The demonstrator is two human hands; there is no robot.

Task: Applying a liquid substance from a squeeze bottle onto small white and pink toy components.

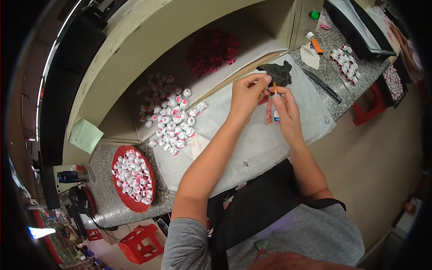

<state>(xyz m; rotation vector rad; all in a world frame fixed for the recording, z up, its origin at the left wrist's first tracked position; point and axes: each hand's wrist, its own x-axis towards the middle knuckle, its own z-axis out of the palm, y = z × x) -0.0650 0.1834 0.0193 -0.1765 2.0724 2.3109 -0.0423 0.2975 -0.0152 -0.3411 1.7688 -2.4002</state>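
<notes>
Over the far right part of the white-covered worktop, my two hands are close together. My right hand [288,112] is wrapped round a small glue bottle [276,115] with a white and blue label, its orange nozzle pointing up. Just left of the nozzle, my left hand [247,96] is closed in a pinch; whatever its fingertips hold is too small to make out. A crumpled black cloth or glove [281,73] lies right behind the fingertips. Part of a red object [263,100] shows between the hands.
White ring-like pieces with pink bits [173,123] are heaped left of my left forearm. More fill a red dish [151,198] at the left. Dark red pieces [211,51] lie in the cubby behind. On the right are a black pen-like tool [321,85], an orange-labelled bottle [315,43] and a black tray [382,50].
</notes>
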